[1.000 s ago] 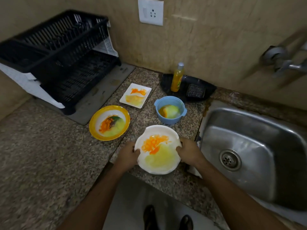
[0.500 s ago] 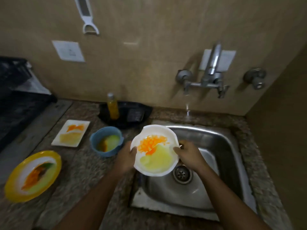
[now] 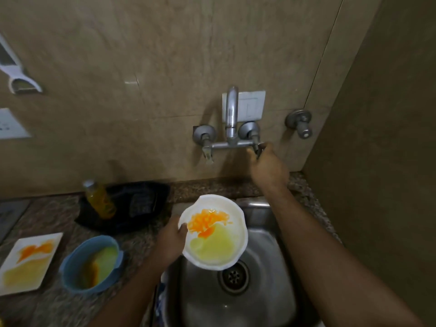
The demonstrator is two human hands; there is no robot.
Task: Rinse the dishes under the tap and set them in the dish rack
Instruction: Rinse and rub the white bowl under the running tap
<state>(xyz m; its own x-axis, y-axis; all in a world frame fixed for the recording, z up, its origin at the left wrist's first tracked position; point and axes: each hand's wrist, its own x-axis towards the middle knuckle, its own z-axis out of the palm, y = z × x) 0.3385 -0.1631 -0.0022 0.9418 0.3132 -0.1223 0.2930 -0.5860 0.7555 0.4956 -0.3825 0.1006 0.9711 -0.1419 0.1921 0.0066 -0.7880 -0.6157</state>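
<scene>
Speckled granite counter [image 3: 59,305] along the lower left of the frame, meeting a beige tiled wall [image 3: 141,67] across the top; stainless steel sink [image 3: 266,279] set in at lower centre, drain visible. Wall-mounted tap [image 3: 231,114] at centre, spout upright, no water visible. On the counter, left of the sink: black tray [image 3: 141,208] against the wall, yellow soap bottle [image 3: 100,199] standing on it; blue bowl [image 3: 90,264] with yellow-brown residue; white square plate [image 3: 28,260] at the left edge, smeared orange and yellow. White peeler [image 3: 16,72] hanging on the wall, upper left. Left hand [image 3: 171,239]: fingers closed on the left rim of the white plate [image 3: 214,232], thumb on the inner face; plate held above the sink's left side, stained orange and pale yellow. Right hand [image 3: 269,166]: raised to the tap's right lever handle [image 3: 257,147], fingers curled about it. Change from half a second ago: right hand has left the plate's right rim and gone up to the tap; plate now carried by the left hand alone. Dish rack out of frame.
</scene>
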